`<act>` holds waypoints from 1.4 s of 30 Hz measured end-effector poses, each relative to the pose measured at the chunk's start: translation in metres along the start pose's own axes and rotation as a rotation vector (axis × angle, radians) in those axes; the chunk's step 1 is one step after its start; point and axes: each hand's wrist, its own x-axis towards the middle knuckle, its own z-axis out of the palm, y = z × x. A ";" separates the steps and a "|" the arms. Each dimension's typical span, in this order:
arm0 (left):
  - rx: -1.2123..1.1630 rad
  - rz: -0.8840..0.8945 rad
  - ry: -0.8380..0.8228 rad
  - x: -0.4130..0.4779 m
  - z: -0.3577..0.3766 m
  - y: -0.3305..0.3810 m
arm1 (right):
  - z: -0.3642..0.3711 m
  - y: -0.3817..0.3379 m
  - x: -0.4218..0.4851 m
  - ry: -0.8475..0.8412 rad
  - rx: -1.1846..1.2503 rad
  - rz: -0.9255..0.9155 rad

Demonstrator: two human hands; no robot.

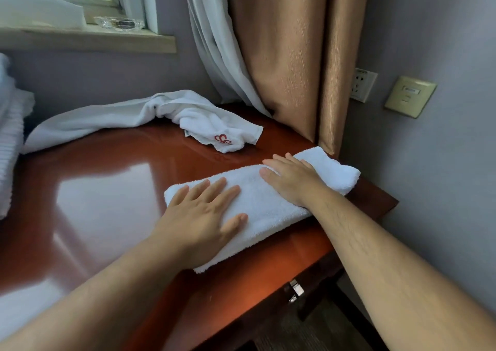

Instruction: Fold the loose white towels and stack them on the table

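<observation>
Left hand [204, 213]: is pressing flat on the near end of the folded towel [255, 197], fingers straight and spread wide, gripping nothing.
Right hand [291, 180]: is lying palm-down on the far half of the same towel, fingers straight and fairly close together, also gripping nothing.
Folded towel: is sitting under both palms as a long thick band, slantwise on the glossy table [107, 189], with its far end just past the right hand and close to the table's right edge.
Loose towel [150, 114]: is sprawling beyond both sets of fingertips, well apart from them, with its red emblem facing up and one end trailing off past the left hand.
Risk at the edge: the band is likely sliding easily on the polished wood, so a sideways push from the right hand could be carrying it over the edge.
Risk to the fold: thick terry may be springing open once the palms are lifting (the layers look bulky).
Risk to the stack: a slanted, uneven base could be tilting whatever towel is going on top.
</observation>
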 end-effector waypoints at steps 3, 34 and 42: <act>0.008 -0.031 0.011 -0.009 0.000 -0.007 | 0.000 -0.006 -0.003 -0.025 -0.041 0.018; -1.101 -0.625 0.506 -0.158 -0.049 -0.156 | 0.049 -0.230 -0.054 -0.015 -0.012 -0.191; -1.149 -0.358 0.575 -0.161 -0.064 -0.176 | 0.022 -0.270 -0.011 -0.207 0.304 -0.592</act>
